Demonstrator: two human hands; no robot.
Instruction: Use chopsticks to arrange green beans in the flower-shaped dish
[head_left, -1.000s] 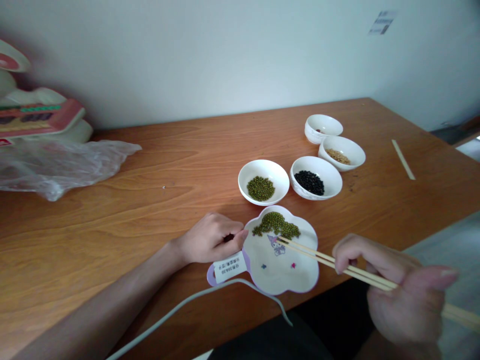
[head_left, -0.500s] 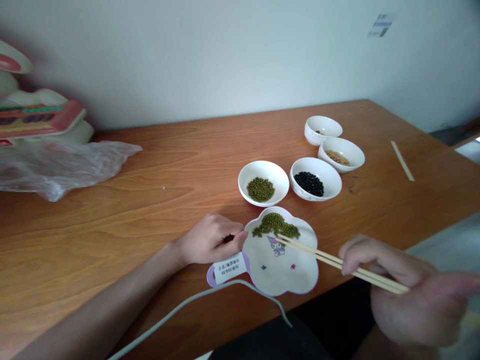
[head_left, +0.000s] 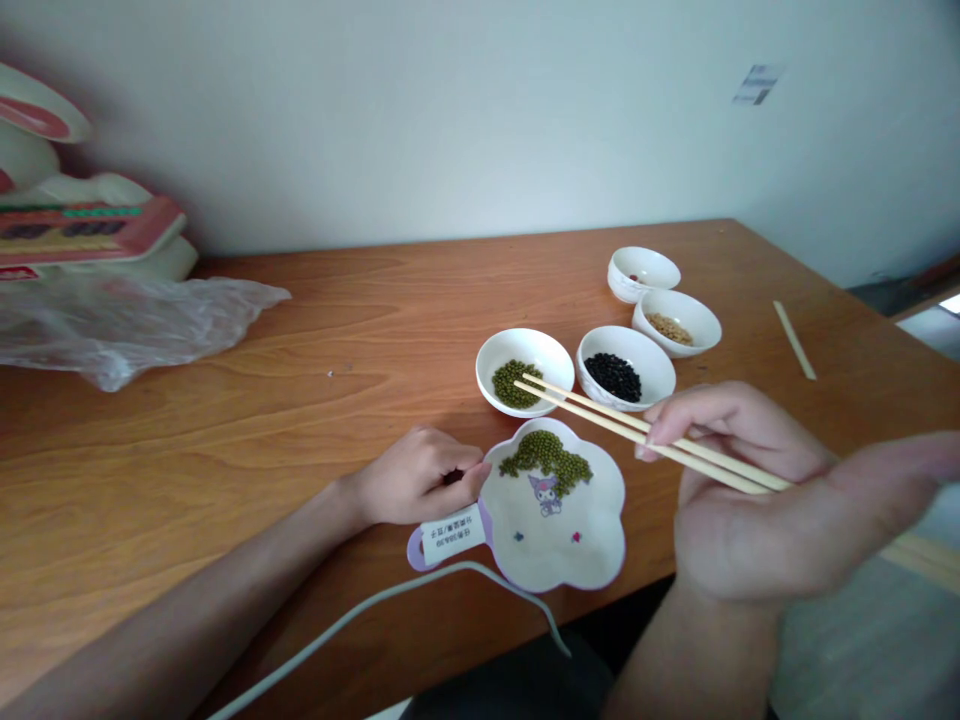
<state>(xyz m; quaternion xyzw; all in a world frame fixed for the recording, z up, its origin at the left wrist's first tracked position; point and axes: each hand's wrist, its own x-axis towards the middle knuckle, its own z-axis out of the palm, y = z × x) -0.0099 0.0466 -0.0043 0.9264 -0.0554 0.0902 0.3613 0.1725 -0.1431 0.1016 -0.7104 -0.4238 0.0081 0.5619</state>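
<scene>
My right hand (head_left: 757,500) holds a pair of wooden chopsticks (head_left: 637,425), their tips over the white bowl of green mung beans (head_left: 517,384). Whether a bean sits between the tips is too small to tell. My left hand (head_left: 427,475) is closed at the left rim of a flower-shaped plate (head_left: 555,555), thumb and curled fingers on its edge. Mung beans (head_left: 551,457) lie in a patch across the plate's far side, above a printed cartoon figure. The plate's purple handle (head_left: 415,550) carries a paper label (head_left: 452,535).
A bowl of black beans (head_left: 613,378), a bowl of tan pieces (head_left: 669,328) and a bowl with a few reddish bits (head_left: 634,278) stand to the right. A pale stick (head_left: 795,340) lies beyond. A white cable (head_left: 360,610) runs in front; plastic wrap (head_left: 150,325) and a toy (head_left: 90,230) are left.
My right hand has moved up and to the left, bringing the chopstick tips from the plate to over the mung bean bowl. My left hand stays at the plate's rim.
</scene>
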